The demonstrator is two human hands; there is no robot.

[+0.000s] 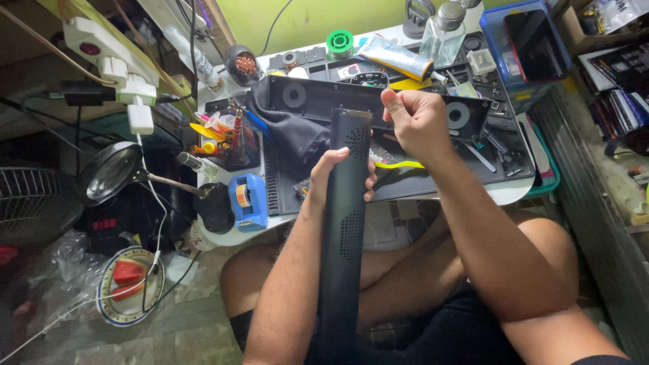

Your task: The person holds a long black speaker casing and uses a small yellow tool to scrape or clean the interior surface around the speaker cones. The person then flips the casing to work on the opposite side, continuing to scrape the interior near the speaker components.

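Observation:
A long black speaker bar (346, 223) stands on end between my crossed legs, its top end near the low table's edge. My left hand (329, 176) is wrapped around its upper part. At the bar's top end, my right hand (416, 122) is closed in a fist; whether it holds something small I cannot tell. Behind the hands, a black rear panel (324, 98) with two round openings lies on the table, with a dark cloth (287, 132) draped over its left part.
The small white table (503, 192) carries a blue tape dispenser (247, 201), a tool holder (226, 132), a glue tube (395, 57), a glass bottle (443, 34) and a phone (537, 44) in a blue box. A magnifier lamp (111, 172) and a plate (128, 284) sit left.

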